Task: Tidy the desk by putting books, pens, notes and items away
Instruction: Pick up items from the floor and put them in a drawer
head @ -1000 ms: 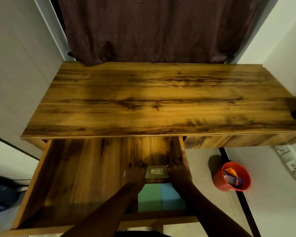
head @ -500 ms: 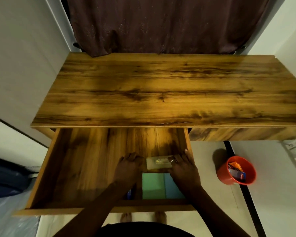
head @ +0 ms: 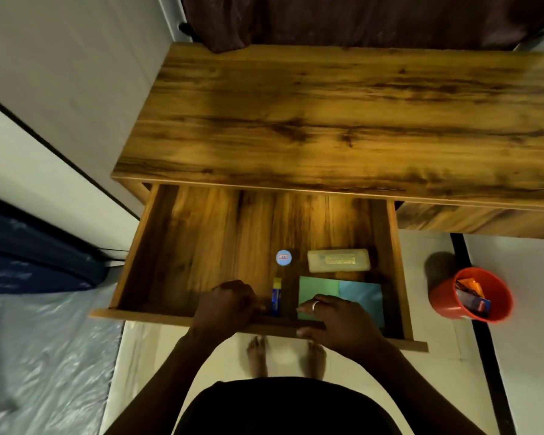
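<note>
Glue stick between both hands' loosely curled, empty fingers, drawer open.

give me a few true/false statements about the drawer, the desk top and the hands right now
1. The drawer is pulled open. True.
2. The pale case lies on the desk top. False: it lies inside the drawer, behind the green and blue notes.
3. The right hand wears a ring. True.
4. The left hand holds the round blue-lidded item. False: that item lies apart from it, farther back in the drawer.
5. The orange bucket stands inside the drawer. False: it stands on the floor to the drawer's right.
</note>
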